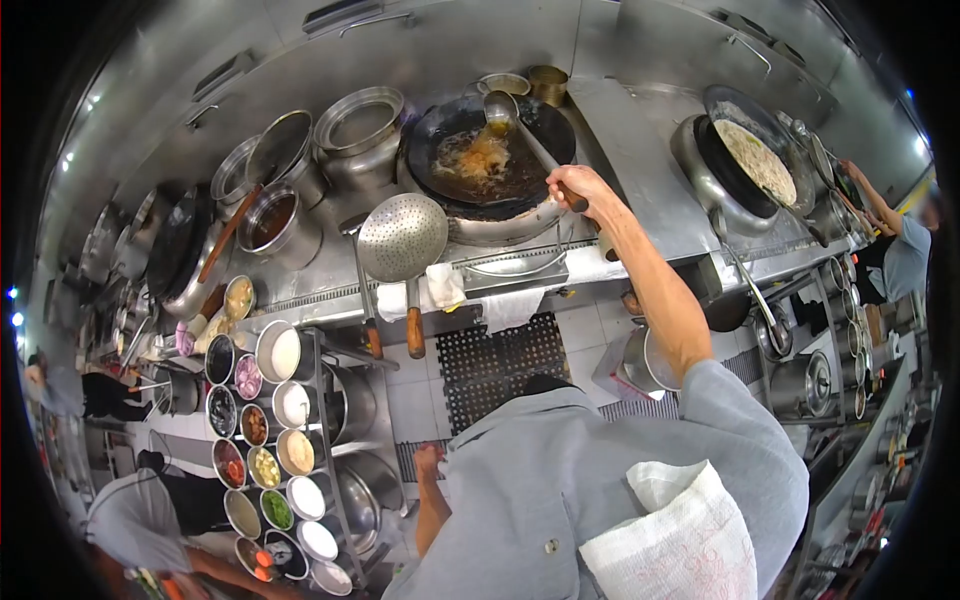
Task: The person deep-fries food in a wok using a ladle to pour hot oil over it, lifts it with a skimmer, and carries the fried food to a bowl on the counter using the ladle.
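My right hand is closed around the handle of a long ladle. The ladle's bowl is tilted over a large black wok, pouring liquid in. Dark bubbling liquid and an orange-brown, foaming mass fill the wok's middle; what the mass is, I cannot tell. At my side, away from the stove, hangs my left hand, its fingers curled in, with nothing visible in them. A perforated strainer with a wooden handle rests on the stove edge, left of the wok.
Steel pots and a pot of dark sauce stand left of the wok. A rack of ingredient bowls is at my left. Another wok holds pale food at right. Co-workers are on both sides. White cloths lie along the stove edge.
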Tool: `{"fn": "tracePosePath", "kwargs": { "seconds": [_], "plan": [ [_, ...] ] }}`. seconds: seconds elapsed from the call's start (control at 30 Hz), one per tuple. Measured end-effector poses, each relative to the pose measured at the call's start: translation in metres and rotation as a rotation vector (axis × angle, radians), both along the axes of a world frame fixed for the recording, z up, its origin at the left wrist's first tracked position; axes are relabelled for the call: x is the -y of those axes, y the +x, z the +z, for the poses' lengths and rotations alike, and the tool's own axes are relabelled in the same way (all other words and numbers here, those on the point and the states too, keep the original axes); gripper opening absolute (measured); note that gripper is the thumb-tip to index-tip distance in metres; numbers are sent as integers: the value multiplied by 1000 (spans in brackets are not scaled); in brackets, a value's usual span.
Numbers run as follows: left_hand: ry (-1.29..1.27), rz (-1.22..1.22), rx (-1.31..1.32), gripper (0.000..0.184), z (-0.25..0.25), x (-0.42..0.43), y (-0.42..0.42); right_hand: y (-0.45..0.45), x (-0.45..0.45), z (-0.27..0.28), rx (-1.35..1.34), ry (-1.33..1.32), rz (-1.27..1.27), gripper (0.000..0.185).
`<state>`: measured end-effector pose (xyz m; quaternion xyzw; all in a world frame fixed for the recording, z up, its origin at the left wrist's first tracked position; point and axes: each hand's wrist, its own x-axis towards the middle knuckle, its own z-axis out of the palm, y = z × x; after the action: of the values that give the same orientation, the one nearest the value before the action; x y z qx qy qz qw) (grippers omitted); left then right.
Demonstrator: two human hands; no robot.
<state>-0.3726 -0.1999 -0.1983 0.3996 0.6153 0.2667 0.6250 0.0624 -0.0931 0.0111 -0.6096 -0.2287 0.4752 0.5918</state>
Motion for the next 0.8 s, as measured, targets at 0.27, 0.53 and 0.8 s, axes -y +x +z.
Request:
{"fn": "tracePosePath", "kwargs": {
  "seconds": [0.27,0.53,0.8],
  "plan": [
    [89,-198,-71,31,2,7,-1,37,43,3,861,-222,96,25],
    [-74,-247,-267,31,21,13,18,66,77,-9,738,-248,76,30],
    [-50,18,29,21,34,28,43,92,92,-67,943,-102,-115,46]
  ]
}}
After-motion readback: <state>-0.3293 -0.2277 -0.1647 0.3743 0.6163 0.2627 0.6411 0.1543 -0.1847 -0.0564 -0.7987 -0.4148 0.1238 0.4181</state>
